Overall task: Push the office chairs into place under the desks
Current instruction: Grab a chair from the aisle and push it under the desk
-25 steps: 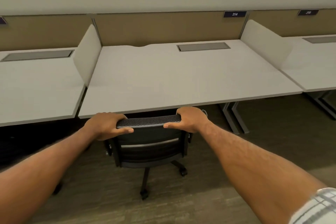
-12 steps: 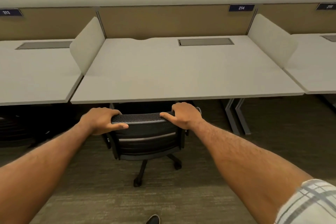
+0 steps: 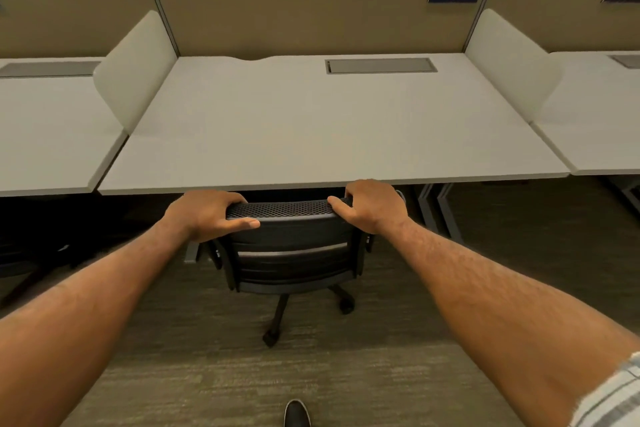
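A black mesh-backed office chair on castors stands in front of the white desk labelled 214. Its seat is hidden beneath the desktop, and the top of its backrest sits just short of the desk's front edge. My left hand grips the left end of the backrest's top rail. My right hand grips the right end. Both arms are stretched forward.
White side screens separate this desk from neighbouring desks left and right. Grey desk legs stand right of the chair. Another dark chair sits under the left desk. My shoe tip shows on the carpet.
The chair has rolled forward with both hands on its backrest, so its top rail is now close to the desk's front edge. I have stepped closer to the desk.
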The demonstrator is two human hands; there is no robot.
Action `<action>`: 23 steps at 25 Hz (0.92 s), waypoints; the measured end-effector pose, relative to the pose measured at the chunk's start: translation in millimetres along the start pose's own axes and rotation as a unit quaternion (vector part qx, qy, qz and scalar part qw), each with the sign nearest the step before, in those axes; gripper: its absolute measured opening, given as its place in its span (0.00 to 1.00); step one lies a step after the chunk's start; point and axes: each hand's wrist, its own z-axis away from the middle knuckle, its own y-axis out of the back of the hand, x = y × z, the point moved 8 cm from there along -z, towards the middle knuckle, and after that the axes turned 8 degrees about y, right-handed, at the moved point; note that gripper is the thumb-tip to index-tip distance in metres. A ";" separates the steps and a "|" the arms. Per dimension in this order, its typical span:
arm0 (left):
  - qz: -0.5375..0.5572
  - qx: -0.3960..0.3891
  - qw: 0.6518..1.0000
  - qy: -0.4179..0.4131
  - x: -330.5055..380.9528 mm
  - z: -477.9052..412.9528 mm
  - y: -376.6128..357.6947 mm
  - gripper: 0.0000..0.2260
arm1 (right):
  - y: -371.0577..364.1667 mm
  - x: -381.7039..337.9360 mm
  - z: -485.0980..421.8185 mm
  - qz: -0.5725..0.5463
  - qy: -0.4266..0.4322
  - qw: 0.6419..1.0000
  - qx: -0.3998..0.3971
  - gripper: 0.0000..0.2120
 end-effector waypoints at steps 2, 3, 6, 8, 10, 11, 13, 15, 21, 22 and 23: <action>0.000 0.012 1.000 -0.006 3.8 -16.2 -1.0 0.48 | 0.6 11.0 -2.7 0.011 -0.008 1.000 0.003 0.28; -0.006 0.024 1.000 -0.010 6.7 -23.8 -1.1 0.47 | 1.6 16.9 -4.7 0.017 -0.011 1.000 0.004 0.27; -0.020 0.043 0.999 -0.017 17.0 -45.5 -0.9 0.45 | 0.7 38.1 -9.4 0.024 -0.024 0.999 0.006 0.27; -0.022 0.046 0.998 -0.022 24.7 -58.6 -2.6 0.45 | -0.2 50.4 -8.9 0.026 -0.031 0.999 0.011 0.28; -0.024 0.053 0.998 -0.027 32.2 -70.4 -1.7 0.45 | 2.1 64.3 -10.6 0.034 -0.034 0.999 0.016 0.31; -0.023 0.055 0.998 -0.028 36.4 -77.7 -0.3 0.45 | 3.6 72.6 -13.6 0.037 -0.036 0.999 0.016 0.32; -0.016 0.059 0.998 -0.026 43.8 -91.3 2.1 0.45 | 7.7 87.9 -20.3 0.038 -0.038 0.998 0.013 0.32; -0.016 0.061 0.998 -0.017 50.5 -102.4 3.5 0.43 | 10.9 102.7 -28.2 0.037 -0.036 0.999 0.010 0.32; -0.010 0.064 0.998 -0.007 81.5 -128.9 6.4 0.43 | 19.0 147.8 -35.9 0.040 -0.034 0.999 0.010 0.30; -0.015 0.061 0.998 -0.008 87.0 -132.9 5.5 0.44 | 19.7 154.7 -36.4 0.038 -0.034 0.999 0.010 0.29; -0.019 0.061 0.998 -0.010 91.2 -136.7 4.8 0.44 | 19.4 160.7 -35.4 0.035 -0.036 0.999 0.013 0.29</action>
